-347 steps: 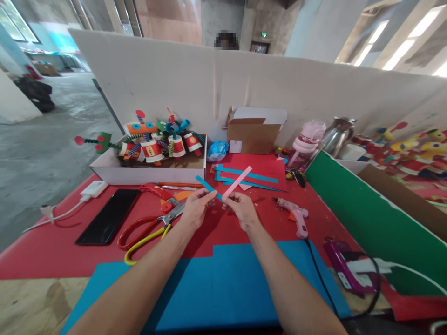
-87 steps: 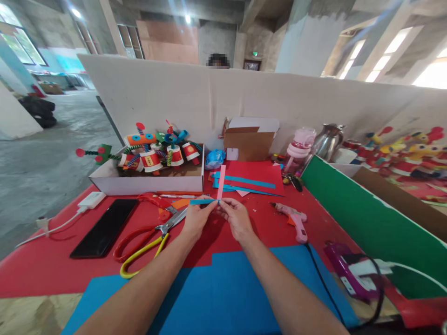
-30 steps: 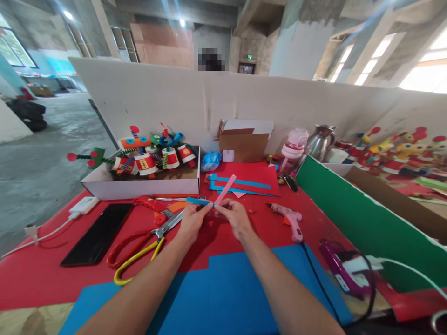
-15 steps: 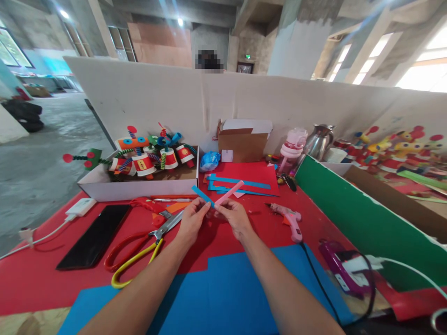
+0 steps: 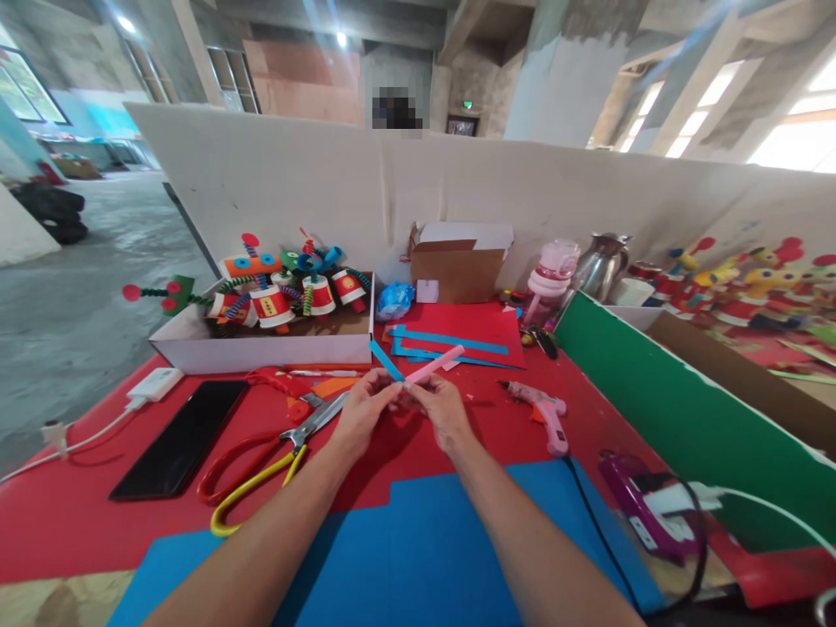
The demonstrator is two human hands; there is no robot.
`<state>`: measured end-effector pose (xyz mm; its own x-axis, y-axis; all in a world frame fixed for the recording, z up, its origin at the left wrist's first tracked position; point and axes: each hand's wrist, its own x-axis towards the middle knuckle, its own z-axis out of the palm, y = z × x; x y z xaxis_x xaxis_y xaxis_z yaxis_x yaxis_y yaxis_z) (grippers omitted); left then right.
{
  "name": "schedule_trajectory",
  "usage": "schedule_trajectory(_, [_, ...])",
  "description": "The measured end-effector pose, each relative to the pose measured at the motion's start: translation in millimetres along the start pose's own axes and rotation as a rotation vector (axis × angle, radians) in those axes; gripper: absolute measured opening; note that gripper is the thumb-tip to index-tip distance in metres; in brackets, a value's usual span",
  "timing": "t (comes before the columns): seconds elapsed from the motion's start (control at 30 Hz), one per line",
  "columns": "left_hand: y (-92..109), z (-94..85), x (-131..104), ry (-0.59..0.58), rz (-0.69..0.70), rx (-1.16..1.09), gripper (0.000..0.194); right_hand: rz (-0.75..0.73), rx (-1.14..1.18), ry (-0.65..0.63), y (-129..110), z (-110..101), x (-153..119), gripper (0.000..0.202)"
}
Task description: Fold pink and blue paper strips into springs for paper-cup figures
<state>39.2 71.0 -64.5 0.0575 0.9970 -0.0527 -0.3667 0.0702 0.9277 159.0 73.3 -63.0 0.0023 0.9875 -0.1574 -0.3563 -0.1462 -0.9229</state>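
A narrow blue paper strip [image 5: 385, 360] and a pink paper strip [image 5: 439, 362] meet in a V over the red tabletop. My left hand [image 5: 367, 406] is closed in a pinch at the lower end of the blue strip. Pinched at the lower end of the pink strip is my right hand [image 5: 439, 407], its fingertips touching those of the left. The fingers hide how the two strips are joined. Scissors [image 5: 304, 435] with red and yellow handles lie left of my hands, and a pink glue gun [image 5: 542, 411] rests to their right.
Paper-cup figures [image 5: 271, 306] fill a white box [image 5: 274, 352] at back left. Blue strips [image 5: 450, 340] lie on red paper. A black phone [image 5: 179, 440], blue sheets [image 5: 431, 557], a green-sided box [image 5: 653, 418], a purple power strip [image 5: 643, 505] and cords surround the work area.
The strips have turned slightly in my fingers: the blue one stands steeper, the pink one lies flatter. My fingertips have shifted a little at the joint. The view has moved slightly.
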Motion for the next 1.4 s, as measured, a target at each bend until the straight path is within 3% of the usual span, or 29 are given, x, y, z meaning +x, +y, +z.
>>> schedule_trajectory(0.2, [-3, -2.0, 4, 0.118, -0.068, -0.053, 0.035, 0.041, -0.136, -0.055, -2, -1, -1, 0.028])
schedule_trajectory(0.43, [5, -19.6, 20, 0.293, 0.098, -0.129, 0.035, 0.075, -0.201, -0.111, -10, -14, 5, 0.025])
schedule_trajectory(0.57, [10, -21.9, 21, 0.386, 0.174, -0.195, 0.036, 0.076, -0.121, -0.046, -9, -11, 5, 0.028])
schedule_trajectory(0.67, [8, -14.7, 14, 0.319, 0.136, -0.159, 0.04, 0.007, 0.009, 0.062, -5, -4, 3, 0.027])
schedule_trajectory(0.77, [1, -4.4, 5, 0.066, 0.007, -0.014, 0.039, -0.043, 0.079, 0.045, -2, 2, -1, 0.025])
schedule_trajectory(0.83, [-4, 0.4, 0, -0.055, 0.011, 0.075, 0.036, -0.041, 0.071, 0.012, -1, 4, -3, 0.025])
schedule_trajectory(0.93, [-7, 1.6, -1, -0.024, 0.073, 0.157, 0.034, -0.017, 0.03, 0.004, 0, 2, -3, 0.024])
schedule_trajectory(1.03, [-6, -1.1, 0, 0.044, 0.043, 0.176, 0.035, 0.007, 0.001, -0.008, 0, 0, -1, 0.026])
schedule_trajectory(1.3, [-3, -1.3, 0, 0.004, 0.036, 0.165, 0.033, -0.063, -0.069, 0.063, 8, 1, 2, 0.023])
schedule_trajectory(1.4, [-2, -1.0, 0, 0.018, 0.015, 0.129, 0.033, -0.052, -0.067, 0.034, 7, 1, 2, 0.022])
